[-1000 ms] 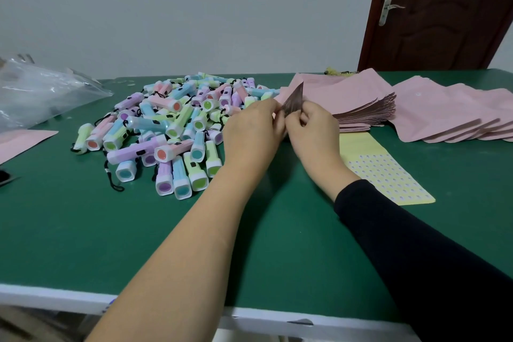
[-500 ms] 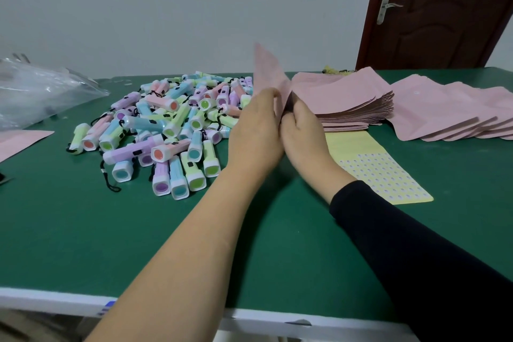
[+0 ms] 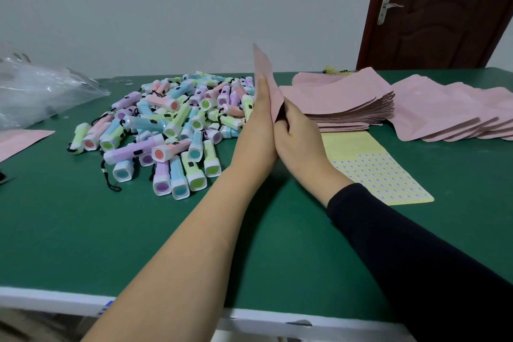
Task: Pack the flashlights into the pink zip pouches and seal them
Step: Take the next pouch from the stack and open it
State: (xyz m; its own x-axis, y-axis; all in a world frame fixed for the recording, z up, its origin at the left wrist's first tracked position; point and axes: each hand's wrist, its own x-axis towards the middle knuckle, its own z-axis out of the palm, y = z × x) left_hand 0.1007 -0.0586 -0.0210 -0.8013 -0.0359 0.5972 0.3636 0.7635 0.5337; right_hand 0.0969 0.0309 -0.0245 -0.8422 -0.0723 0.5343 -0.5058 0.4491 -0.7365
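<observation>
Our left hand [image 3: 262, 116] flat against the upright pouch [image 3: 263, 63], right hand [image 3: 297, 130] pinching its lower edge: we should pry the mouth wide before loading.

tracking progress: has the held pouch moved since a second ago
Yes, the pouch rose upright; its tip now clears the far edge of the table.

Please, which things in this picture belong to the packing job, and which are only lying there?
For the job:
pink pouch, held upright between left hand and right hand
pile of flashlights
stack of pouches
fanned pouches

Just lying about:
clear plastic bag
yellow dotted sheet, use unclear
door
</observation>
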